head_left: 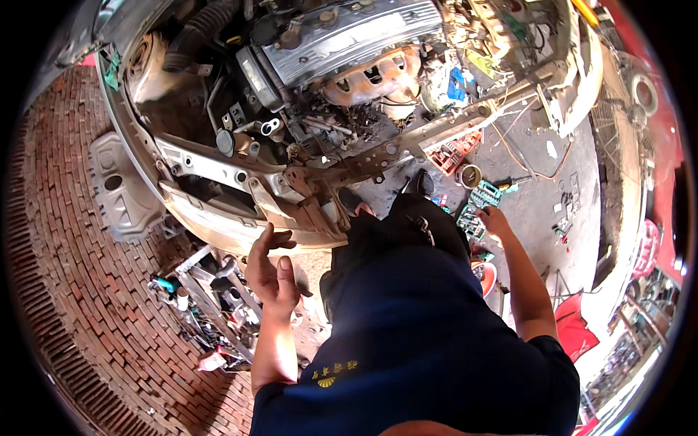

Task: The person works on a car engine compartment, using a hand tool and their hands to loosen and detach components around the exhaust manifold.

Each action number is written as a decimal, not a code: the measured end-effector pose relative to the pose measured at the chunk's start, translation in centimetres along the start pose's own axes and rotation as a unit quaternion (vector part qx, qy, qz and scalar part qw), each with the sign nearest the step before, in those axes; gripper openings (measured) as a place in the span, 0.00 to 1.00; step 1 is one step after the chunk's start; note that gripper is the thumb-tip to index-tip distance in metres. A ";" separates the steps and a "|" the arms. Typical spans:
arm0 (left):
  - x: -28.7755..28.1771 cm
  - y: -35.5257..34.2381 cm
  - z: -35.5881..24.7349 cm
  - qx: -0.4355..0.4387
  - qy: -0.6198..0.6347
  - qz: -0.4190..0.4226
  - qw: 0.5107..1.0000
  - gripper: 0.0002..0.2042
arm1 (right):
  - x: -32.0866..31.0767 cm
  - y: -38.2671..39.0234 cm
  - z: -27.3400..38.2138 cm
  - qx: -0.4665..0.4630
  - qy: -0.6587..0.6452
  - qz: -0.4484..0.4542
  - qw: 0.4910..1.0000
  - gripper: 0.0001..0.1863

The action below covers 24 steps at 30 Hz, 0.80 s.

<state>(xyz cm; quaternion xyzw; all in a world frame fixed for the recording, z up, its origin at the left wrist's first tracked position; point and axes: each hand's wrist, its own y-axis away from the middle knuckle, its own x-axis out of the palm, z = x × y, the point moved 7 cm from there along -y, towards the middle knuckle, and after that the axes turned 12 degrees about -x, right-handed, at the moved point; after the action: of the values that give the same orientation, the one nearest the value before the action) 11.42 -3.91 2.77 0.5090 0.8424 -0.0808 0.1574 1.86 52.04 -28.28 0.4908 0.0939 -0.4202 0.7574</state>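
Note:
My left hand [273,275] is raised beside the car's front bumper [247,231], palm up and fingers apart, holding nothing I can see. My right hand [496,220] hangs low on the right, over an opened socket set case [486,195] with green trays. Its fingers are bent and slightly apart, with nothing visible in them. Ahead is a car's engine bay with its hood up. The engine's silver valve cover [349,40] lies above a rusty exhaust manifold shield [374,76]. A blue piece [456,83] sits right of the engine.
A grey plastic cover [127,185] lies on the brick floor at left. Below it a metal rack [211,298] holds loose parts. A red tray [455,151], a round tin [468,175] and a screwdriver [515,184] rest near the socket case. A red vehicle [658,94] stands far right.

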 end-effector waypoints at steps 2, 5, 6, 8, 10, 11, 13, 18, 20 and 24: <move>-0.5 0.4 -0.5 0.000 0.005 0.025 1.000 0.24 | -0.6 0.4 -6.7 -0.019 -0.001 -0.053 0.998 0.22; 0.2 2.2 -0.3 -0.029 -0.012 0.041 0.999 0.22 | -0.3 2.0 -11.1 0.032 -0.030 -0.039 0.998 0.24; 0.6 3.0 -0.4 -0.028 -0.017 0.042 0.999 0.22 | -0.1 2.4 -12.2 0.041 0.006 -0.031 0.999 0.25; 1.7 4.2 0.4 -0.067 -0.047 0.050 0.995 0.21 | 0.2 2.5 -14.3 0.051 0.033 -0.025 0.998 0.26; 3.2 5.0 1.4 -0.071 -0.084 0.055 0.992 0.19 | 1.0 2.7 -16.4 0.048 0.069 0.031 0.996 0.28; 4.1 5.2 1.1 -0.067 -0.102 0.063 0.991 0.19 | 0.7 3.0 -17.1 0.008 0.042 0.018 0.999 0.30; 5.8 5.7 0.8 -0.083 -0.125 0.078 0.986 0.19 | 0.9 1.4 -18.4 0.037 0.153 0.096 0.983 0.33; 9.2 8.4 0.2 -0.111 -0.154 0.083 0.978 0.19 | -2.0 -2.3 -16.7 -0.026 0.031 0.032 0.999 0.27; 11.0 8.9 0.1 -0.119 -0.177 0.107 0.971 0.20 | -3.4 -2.6 -17.1 -0.021 0.008 0.024 0.999 0.27; 14.4 9.0 -1.7 -0.116 -0.242 0.129 0.955 0.18 | -5.0 -2.0 -18.8 0.005 -0.022 -0.035 0.999 0.28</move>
<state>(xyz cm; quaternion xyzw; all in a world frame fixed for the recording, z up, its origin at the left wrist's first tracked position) 12.82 12.78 -0.44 0.5567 0.7096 -0.0821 0.4239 2.31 69.92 -36.24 0.4822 0.0922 -0.4573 0.7415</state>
